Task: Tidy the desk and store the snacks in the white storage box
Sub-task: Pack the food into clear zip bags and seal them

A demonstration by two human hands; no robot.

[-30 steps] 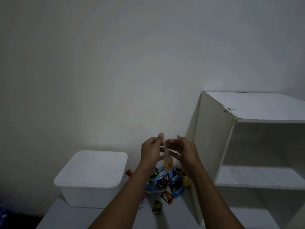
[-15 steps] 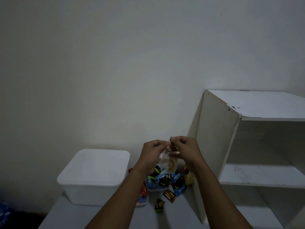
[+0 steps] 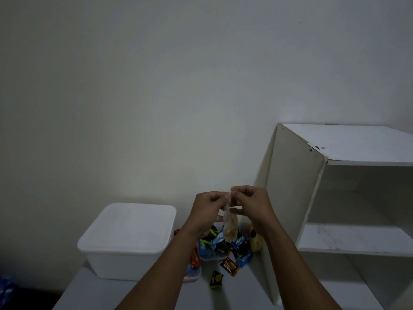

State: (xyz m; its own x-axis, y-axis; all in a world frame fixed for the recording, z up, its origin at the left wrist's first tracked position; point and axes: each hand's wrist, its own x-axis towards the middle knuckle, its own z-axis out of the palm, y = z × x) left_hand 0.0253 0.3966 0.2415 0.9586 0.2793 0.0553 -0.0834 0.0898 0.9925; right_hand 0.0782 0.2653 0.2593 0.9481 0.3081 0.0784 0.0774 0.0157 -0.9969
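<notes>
My left hand (image 3: 206,211) and my right hand (image 3: 251,205) are raised side by side over the desk, both pinching the top of a small clear plastic bag (image 3: 230,228) with yellowish snack pieces inside; it hangs down between them. Below lies a pile of small snack packets (image 3: 225,248), blue, black and brown, with one brown packet (image 3: 229,266) and a black-and-yellow one (image 3: 216,279) loose in front. The white storage box (image 3: 128,240) stands at the left with its lid on.
A white open shelf unit (image 3: 335,198) stands on the desk at the right, close to the snack pile. A clear container (image 3: 192,272) with red items sits partly behind my left forearm. The grey desk (image 3: 93,291) ends at the left, near something blue.
Both hands have lowered slightly and closed together on the bag's top. The view has shifted a little, so box and shelf sit slightly differently in frame.
</notes>
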